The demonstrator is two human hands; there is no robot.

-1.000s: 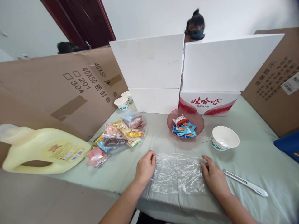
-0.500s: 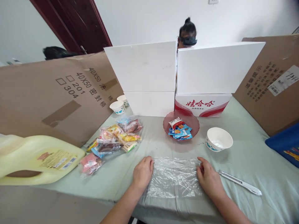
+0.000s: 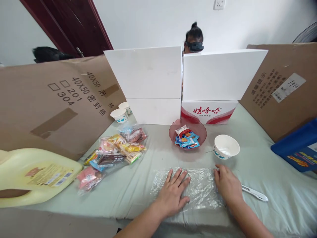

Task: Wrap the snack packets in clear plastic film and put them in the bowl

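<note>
a sheet of clear plastic wrap (image 3: pixel 198 188) is seen spread flat on the pale green table cover (image 3: pixel 260 165), close to the near edge of the table. the left hand (image 3: pixel 173 193) is laid palm down on the left part of the wrap, fingers spread wide and nothing gripped. the right hand (image 3: pixel 226 185) is rested at the wrap's right edge, fingers loosely curled and touching the film; nothing is seen to be clasped in it. a white utility knife (image 3: pixel 255 193) is placed just beside the right hand, on its outer side.

beyond the wrap, a pink glass dish (image 3: pixel 173 132) filled with small snack packets (image 3: pixel 185 138) is shown, with a white paper bowl (image 3: pixel 226 146) near it to the right. to the left, a heap of wrapped snacks in clear bags (image 3: pixel 116 152) is spread over the cover, and a pale yellow plastic jug (image 3: pixel 32 175) is laid on its side at the far left edge. two small paper cups (image 3: pixel 120 114) are stood near a large cardboard panel (image 3: pixel 56 102). white boxes (image 3: pixel 146 76) and a red-and-white printed carton (image 3: pixel 208 112) are stacked as a screen across the table, behind which the top of another person's head (image 3: pixel 194 38) is visible. a second cardboard panel (image 3: pixel 279 89) and a blue package (image 3: pixel 297 148) are seen at the right.
</note>
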